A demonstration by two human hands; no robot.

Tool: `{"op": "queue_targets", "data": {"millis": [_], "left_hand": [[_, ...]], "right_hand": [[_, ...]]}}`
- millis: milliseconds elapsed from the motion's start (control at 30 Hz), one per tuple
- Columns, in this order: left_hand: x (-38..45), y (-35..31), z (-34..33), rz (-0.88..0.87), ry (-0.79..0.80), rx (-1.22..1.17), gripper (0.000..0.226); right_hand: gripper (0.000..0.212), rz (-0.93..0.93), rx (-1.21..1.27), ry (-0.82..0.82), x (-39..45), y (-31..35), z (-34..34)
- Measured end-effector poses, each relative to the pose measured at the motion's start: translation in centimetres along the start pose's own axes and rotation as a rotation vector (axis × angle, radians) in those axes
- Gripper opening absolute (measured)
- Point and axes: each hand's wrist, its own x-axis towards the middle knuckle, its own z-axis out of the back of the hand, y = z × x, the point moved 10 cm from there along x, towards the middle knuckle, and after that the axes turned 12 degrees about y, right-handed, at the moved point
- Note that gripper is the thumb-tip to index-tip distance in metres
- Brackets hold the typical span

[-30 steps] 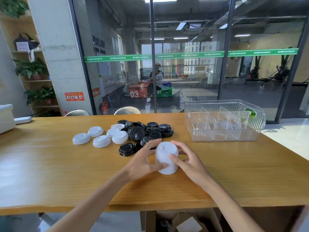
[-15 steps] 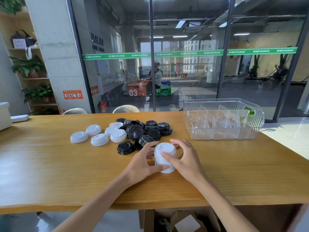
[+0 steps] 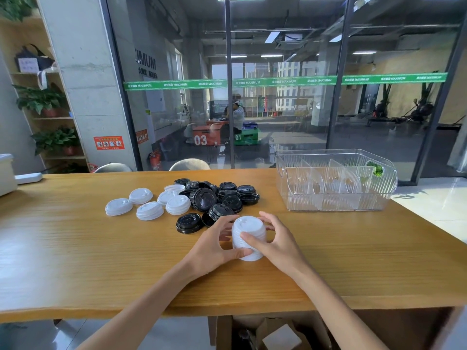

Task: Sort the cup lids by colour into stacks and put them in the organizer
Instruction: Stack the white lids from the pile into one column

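Hands meet around one stack of white lids [image 3: 249, 238] standing upright on the wooden table [image 3: 75, 248], near its front edge. From my remote seat I see the left hand [image 3: 214, 245] curled round the stack's left side, thumb pressed low on the front. The right hand [image 3: 275, 242] curls round the right side, thumb laid across the front and fingers behind. How many lids the stack holds I cannot tell.

Behind and left of the stack lie loose white lids [image 3: 149, 202]. I count six: one at far left, one behind it, one in front, and three close together beside the dark pile. Some may be doubled up.

Between those and the stack sits a heap of black lids [image 3: 222, 195], overlapping. I count roughly fourteen, though the overlaps make this unsure. One black lid [image 3: 189, 222] lies apart at the front, just left of my left hand.

One clear plastic organizer [image 3: 336, 181] stands at the right rear of the table, well apart from the hands. Its upright dividers split it into compartments; I make out about four.
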Motion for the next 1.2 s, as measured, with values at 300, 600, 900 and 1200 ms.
{"op": "queue_targets", "data": {"millis": [300,600,900,1200], "left_hand": [[-0.1,0.2,-0.1,0.023,0.007,0.011,0.094],[-0.2,-1.1,-0.2,-0.028,-0.001,0.021,0.097],[-0.5,-2.3,-0.5,-0.077,0.042,0.098,0.085],[-0.6,-1.2,-0.8,-0.023,0.11,-0.049,0.075]], "right_hand": [[0.053,0.03,-0.019,-0.025,-0.3,0.1,0.9],[0.065,-0.004,-0.111,-0.159,-0.4,1.2,0.2],[0.073,-0.022,-0.269,-0.27,-1.2,1.9,0.4],[0.033,0.021,0.057,-0.105,-0.5,-0.3,0.7]]}}
